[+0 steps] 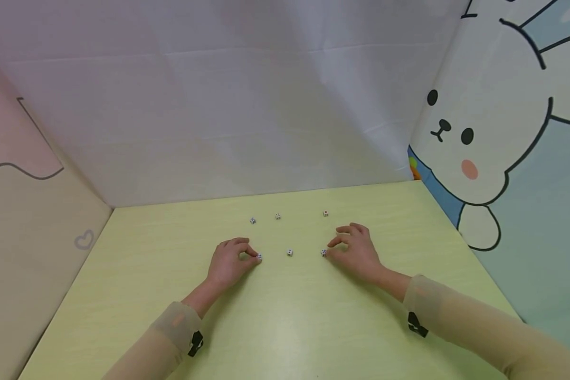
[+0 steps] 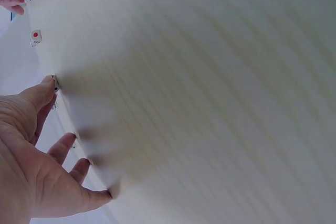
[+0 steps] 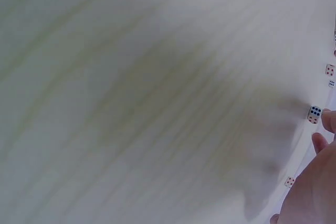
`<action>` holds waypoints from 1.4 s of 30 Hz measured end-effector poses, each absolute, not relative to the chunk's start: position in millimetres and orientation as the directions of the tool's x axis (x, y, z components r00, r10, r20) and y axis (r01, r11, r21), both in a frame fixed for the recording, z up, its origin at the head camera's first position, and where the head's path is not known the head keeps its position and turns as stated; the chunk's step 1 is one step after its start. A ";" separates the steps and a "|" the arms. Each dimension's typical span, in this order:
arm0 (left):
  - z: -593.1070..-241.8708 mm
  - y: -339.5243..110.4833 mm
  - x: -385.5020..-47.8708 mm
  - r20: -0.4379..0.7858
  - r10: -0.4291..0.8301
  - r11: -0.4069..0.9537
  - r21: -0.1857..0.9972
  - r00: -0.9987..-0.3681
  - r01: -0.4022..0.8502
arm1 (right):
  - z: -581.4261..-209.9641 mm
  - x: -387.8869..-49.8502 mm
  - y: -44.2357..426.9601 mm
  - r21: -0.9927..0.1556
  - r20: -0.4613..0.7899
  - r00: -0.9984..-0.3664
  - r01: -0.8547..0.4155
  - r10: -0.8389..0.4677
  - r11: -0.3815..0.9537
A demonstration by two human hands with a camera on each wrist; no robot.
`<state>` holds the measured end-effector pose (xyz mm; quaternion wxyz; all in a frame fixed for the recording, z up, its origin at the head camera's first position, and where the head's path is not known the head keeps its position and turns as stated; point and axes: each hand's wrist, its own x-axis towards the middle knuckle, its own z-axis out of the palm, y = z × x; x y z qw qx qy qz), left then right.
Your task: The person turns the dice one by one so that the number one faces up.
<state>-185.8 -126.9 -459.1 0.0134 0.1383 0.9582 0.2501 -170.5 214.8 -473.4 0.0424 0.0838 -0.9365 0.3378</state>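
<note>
My left hand [image 1: 230, 262] rests low over the table, thumb and forefinger meeting at a small white die [image 1: 259, 257], which they pinch. In the left wrist view that die [image 2: 55, 83] shows at the thumb tip, partly hidden; the other fingers are spread. At the right, my right hand [image 1: 357, 253] has its thumb tip against another white die [image 1: 323, 253], the forefinger held just above and apart from it. The right wrist view shows blue pips on top of this die [image 3: 314, 114]. Between the hands sits a third die [image 1: 290, 253].
Farther back on the pale yellow table [image 1: 285, 316] lie three more dice: one at left [image 1: 253, 220], one near the middle [image 1: 277, 216] and one at right [image 1: 325, 214]. A white cloth [image 1: 247, 116] hangs behind, and a cartoon-printed panel [image 1: 532, 221] borders the right side.
</note>
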 end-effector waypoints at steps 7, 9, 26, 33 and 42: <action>-459.8 -126.6 -185.9 0.048 0.273 0.836 0.482 -0.961 0.262 | -475.8 -170.0 207.6 -0.569 0.155 -0.977 -0.210 -0.148 0.795; -459.8 -126.6 -185.9 0.047 0.273 0.835 0.485 -0.961 0.260 | -476.5 -170.3 206.6 -0.558 0.163 -0.974 -0.220 -0.155 0.800; -460.8 -126.8 -186.9 0.052 0.272 0.833 0.488 -0.961 0.262 | -472.9 -170.1 209.0 -0.543 0.211 -0.958 -0.280 -0.194 0.791; -460.1 -127.1 -186.6 0.044 0.269 0.835 0.488 -0.962 0.255 | -474.3 -171.5 212.0 -0.536 0.196 -0.960 -0.274 -0.198 0.799; -459.3 -127.3 -186.3 0.053 0.269 0.831 0.492 -0.962 0.260 | -460.3 -177.1 218.9 -0.426 0.206 -0.949 -0.308 -0.240 0.851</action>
